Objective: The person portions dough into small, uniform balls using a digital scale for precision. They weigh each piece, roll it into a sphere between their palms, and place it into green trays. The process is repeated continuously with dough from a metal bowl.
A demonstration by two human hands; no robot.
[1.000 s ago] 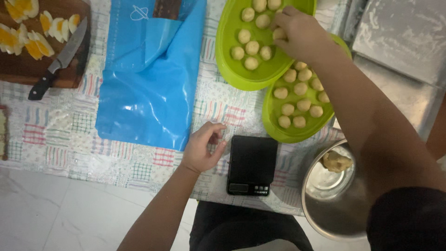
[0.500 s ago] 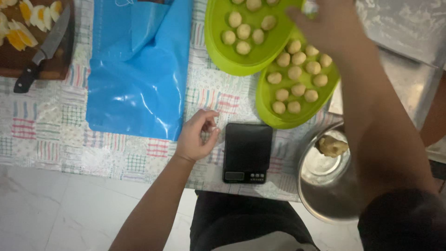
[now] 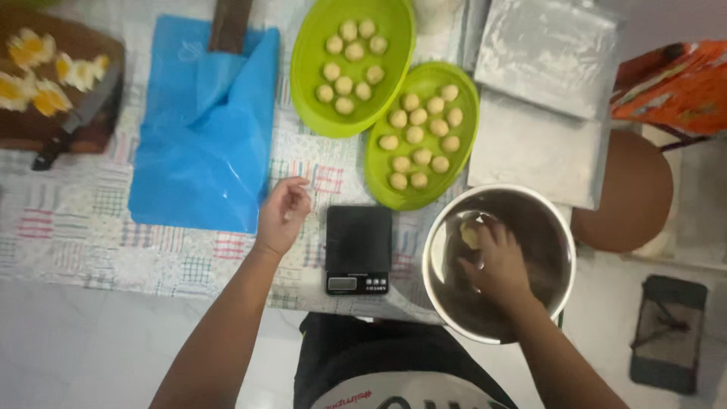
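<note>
My right hand (image 3: 496,261) reaches down inside a steel bowl (image 3: 564,250) and its fingers close on a pale lump of dough (image 3: 470,236). My left hand (image 3: 284,214) rests on the patterned tablecloth (image 3: 91,227), fingers loosely curled and empty, just left of a black kitchen scale (image 3: 359,242). Behind the scale lie two green oval plates (image 3: 382,64) (image 3: 462,91), each carrying several small dough balls.
A blue plastic bag (image 3: 201,144) lies left of the plates. At far left a wooden board (image 3: 53,132) holds a knife (image 3: 72,125) and yellow-white cut food. Foil-covered trays (image 3: 549,53) sit at the back right. A brown stool (image 3: 632,197) stands beside the table.
My right hand has come back from the far green plate and gone down into the steel bowl. The view has shifted right. The left hand has stayed by the scale.
</note>
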